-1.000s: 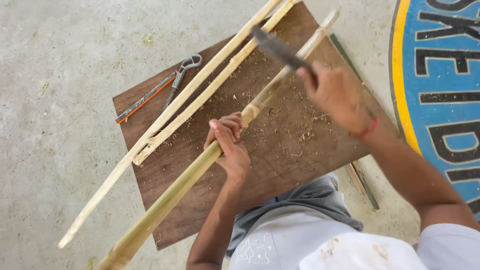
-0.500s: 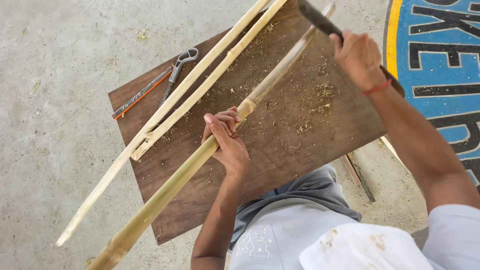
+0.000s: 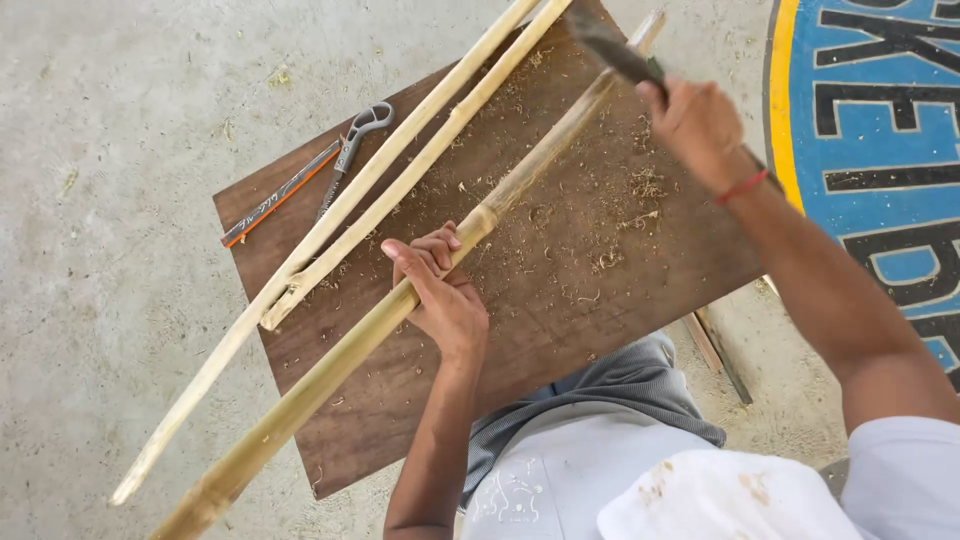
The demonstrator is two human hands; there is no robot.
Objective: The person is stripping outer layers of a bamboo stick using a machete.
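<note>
Bamboo fills my left hand (image 3: 440, 290). My fingers are wrapped tight around a long bamboo pole (image 3: 400, 305), close to one of its bumpy rings. The pole lies slanted across a brown wooden board (image 3: 560, 330). One end goes down past the board toward the bottom left. The other end points up to the top right.

My right hand (image 3: 700, 125) is squeezed shut on the handle of a dark knife (image 3: 615, 50). The blade is blurry. It is up by the top end of the pole, but I cannot tell if it touches the pole.

Little wood shavings (image 3: 610, 255) are all over the board, mostly near my right hand.

Two thin pale bamboo strips (image 3: 390, 185) lie side by side on the board, just beside my pole. They run the same slanted way.

Metal pincers (image 3: 352, 140) sit near the board's top left corner. A thin dark and orange saw blade (image 3: 280, 193) lies right next to them.

The board sits on a grey concrete floor (image 3: 110, 200). A blue and yellow painted patch (image 3: 880, 120) is on the floor to the right.
</note>
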